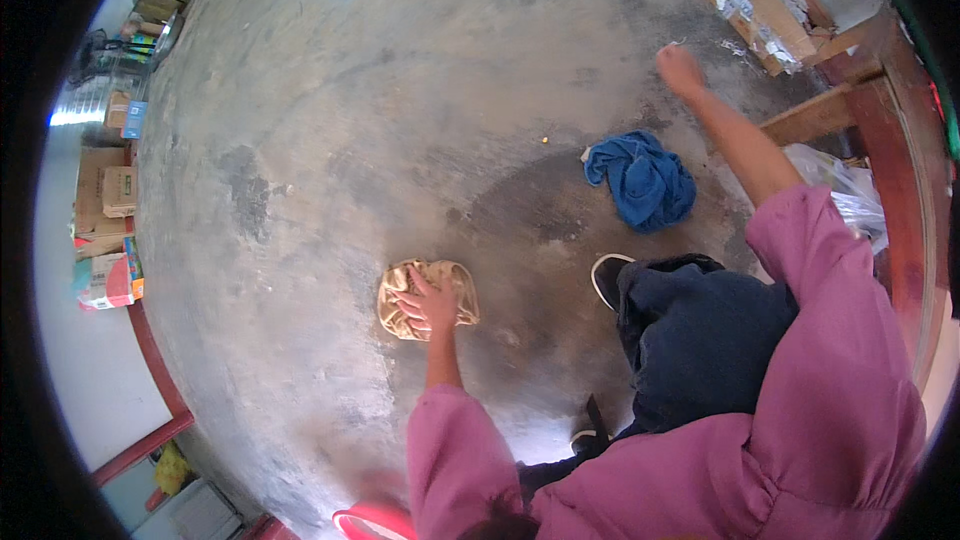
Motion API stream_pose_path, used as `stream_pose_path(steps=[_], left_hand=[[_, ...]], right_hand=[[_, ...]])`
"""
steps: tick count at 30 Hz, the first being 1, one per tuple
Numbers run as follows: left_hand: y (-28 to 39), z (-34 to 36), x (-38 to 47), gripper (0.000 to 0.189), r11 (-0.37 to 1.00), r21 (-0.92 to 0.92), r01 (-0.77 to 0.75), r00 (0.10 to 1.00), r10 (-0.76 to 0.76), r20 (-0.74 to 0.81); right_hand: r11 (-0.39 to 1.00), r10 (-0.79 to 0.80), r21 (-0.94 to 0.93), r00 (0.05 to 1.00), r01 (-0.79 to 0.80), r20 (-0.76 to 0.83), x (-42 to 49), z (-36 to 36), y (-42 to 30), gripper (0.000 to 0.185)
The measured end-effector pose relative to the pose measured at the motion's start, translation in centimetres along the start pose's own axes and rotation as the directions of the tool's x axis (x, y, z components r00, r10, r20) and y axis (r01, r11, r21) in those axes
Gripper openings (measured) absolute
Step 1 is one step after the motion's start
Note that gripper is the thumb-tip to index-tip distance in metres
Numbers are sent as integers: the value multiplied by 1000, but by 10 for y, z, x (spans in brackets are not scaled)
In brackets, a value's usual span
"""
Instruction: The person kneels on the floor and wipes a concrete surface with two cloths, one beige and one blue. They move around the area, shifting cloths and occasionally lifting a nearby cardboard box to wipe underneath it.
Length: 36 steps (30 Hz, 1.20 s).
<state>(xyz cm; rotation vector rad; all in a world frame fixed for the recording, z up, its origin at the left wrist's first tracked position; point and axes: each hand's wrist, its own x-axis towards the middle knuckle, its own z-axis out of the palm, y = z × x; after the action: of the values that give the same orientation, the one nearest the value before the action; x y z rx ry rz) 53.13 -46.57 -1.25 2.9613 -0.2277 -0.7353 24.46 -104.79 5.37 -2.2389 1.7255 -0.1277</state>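
Observation:
My left hand (431, 301) lies palm down on a crumpled beige cloth (463, 292) on the concrete floor, its fingers spread apart. My right hand (681, 69) is stretched out ahead over the floor near a torn cardboard box, fingers curled; a thin whitish strand shows at its fingertips, and whether it is pinched cannot be made out. A bunched blue cloth (643, 178) rests on the floor between my right forearm and my shoe. Around it the concrete looks darker.
At the upper right stands a taped cardboard box (750, 0) beside a wooden frame (814, 114) with a clear plastic bag (844, 187) under it. The rim of a red basin (375, 521) shows low in view. Small boxes (120, 191) line the left wall.

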Motion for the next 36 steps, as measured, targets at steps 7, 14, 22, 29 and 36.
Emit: stream_pose_path(steps=[7,14,22,29,36], left_hand=[[6,2,-6,90,996,93,9,999,-5,-49],[0,0,-9,91,991,131,-6,1000,8,-14],[-3,-1,-6,93,990,132,-57,998,59,-15],[-4,3,-6,96,997,68,-43,999,43,0],[-3,1,-9,94,994,100,-45,999,46,-4]], right_hand=[[889,330,-178,860,-422,-390,101,-1,125,39],[835,493,34,721,-549,-486,135,4,204,43],[993,83,-42,906,-110,-415,95,85,90,35],[930,-270,116,863,349,-427,10,95,40,17],[847,-517,-186,690,497,-507,113,-8,13,23]])
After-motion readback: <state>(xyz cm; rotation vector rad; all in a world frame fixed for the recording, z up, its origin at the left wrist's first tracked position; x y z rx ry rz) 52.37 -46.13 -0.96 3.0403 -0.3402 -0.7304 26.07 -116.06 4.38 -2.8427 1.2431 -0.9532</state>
